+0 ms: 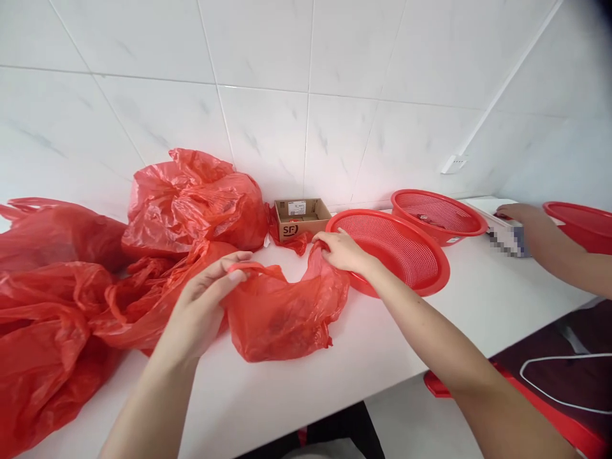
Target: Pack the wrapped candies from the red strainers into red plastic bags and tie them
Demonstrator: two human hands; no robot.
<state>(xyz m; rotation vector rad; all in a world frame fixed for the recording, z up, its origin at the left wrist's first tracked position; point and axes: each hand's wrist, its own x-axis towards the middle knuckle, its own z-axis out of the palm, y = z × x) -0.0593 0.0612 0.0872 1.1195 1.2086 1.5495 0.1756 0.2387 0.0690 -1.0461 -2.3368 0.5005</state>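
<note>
A red plastic bag [282, 315] lies on the white counter [363, 357] in front of me, its mouth pulled apart. My left hand [203, 299] pinches the bag's left rim between thumb and fingers. My right hand [342, 250] grips the bag's right rim, right beside the edge of a red mesh basket [396, 248]. Both hands are closed on the thin plastic and hold the bag stretched between them.
Several more red plastic bags [191, 204] are heaped at the left. A small open cardboard box [300, 218] stands by the tiled wall. A second red basket [437, 213] sits behind the first, a third [581, 223] at far right. Another person's hand [521, 213] rests on a box there.
</note>
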